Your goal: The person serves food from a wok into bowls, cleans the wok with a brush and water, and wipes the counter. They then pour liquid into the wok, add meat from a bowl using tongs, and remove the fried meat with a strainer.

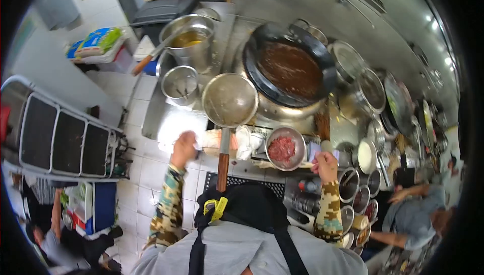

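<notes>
My right hand [324, 165] is closed at the pale handle of a small metal bowl [301, 155]. Raw, reddish meat pieces [282, 149] lie in that bowl, close to the front edge of the stove. My left hand [185, 149], smeared by motion, hovers over the front edge of the steel counter; its fingers are hard to make out. Just right of it, a round strainer [230, 99] with a wooden handle rests across the counter, handle toward me. Beyond the bowl, a large black wok [247, 68] contains dark brown liquid [291, 71].
A steel pot with yellowish liquid [189, 38] and a smaller steel pot [180, 84] stand at left. Several seasoning containers [349, 184] line my right side. A wheeled cart [55, 129] is far left. One person [416, 219] works at right, another [55, 239] at lower left.
</notes>
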Demonstrator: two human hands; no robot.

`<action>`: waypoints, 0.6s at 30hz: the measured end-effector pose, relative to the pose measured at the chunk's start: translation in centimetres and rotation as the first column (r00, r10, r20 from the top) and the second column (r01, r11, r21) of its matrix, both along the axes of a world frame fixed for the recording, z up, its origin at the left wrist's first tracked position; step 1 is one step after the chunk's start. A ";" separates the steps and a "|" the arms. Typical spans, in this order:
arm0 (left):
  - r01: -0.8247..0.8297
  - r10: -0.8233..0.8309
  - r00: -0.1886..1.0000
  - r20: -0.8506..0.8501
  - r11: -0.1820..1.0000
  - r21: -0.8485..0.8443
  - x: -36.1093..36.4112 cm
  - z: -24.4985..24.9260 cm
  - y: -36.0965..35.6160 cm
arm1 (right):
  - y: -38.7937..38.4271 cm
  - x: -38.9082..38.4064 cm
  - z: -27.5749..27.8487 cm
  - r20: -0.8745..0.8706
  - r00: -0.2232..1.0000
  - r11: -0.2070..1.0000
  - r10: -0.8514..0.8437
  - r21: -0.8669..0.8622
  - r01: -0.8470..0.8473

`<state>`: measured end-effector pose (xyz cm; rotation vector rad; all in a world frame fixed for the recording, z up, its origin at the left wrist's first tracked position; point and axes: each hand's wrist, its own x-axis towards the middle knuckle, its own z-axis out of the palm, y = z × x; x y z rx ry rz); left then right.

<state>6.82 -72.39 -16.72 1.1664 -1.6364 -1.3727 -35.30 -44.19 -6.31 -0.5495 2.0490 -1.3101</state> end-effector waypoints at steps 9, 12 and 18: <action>0.331 0.001 0.569 0.822 0.915 -0.230 -7.6 3.7 -25.4 | -1.0 5.2 -6.0 0.192 0.935 0.923 -0.299 0.307 0.232; 0.187 -0.178 0.624 0.761 0.979 0.076 -9.2 9.9 -22.1 | -1.1 5.8 -8.8 0.217 0.934 0.947 -0.283 0.215 0.237; 0.188 -0.287 0.728 0.623 0.957 0.221 -6.2 10.5 -21.8 | -0.8 4.8 -7.9 0.161 0.949 0.962 -0.271 0.073 0.262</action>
